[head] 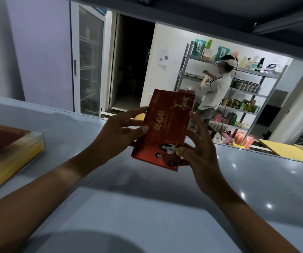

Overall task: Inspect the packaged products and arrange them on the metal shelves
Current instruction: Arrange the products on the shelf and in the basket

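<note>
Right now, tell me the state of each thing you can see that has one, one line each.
Red box: held upright above the shelf, printed front facing the camera.
Left hand: grips the box's left edge.
Right hand: grips the box's right edge.
Metal shelf: bare under the hands.
Yellow-edged flat box: lying flat at the shelf's left.
Glass-door cabinet: door shut.
Doorway: open, dark inside.

Red box (167,128) in view: glossy, gold deer motif and gold characters, two printed figures near its lower end. I see it raised above the grey metal shelf (147,207), tilted, long axis upright, closed.
</note>
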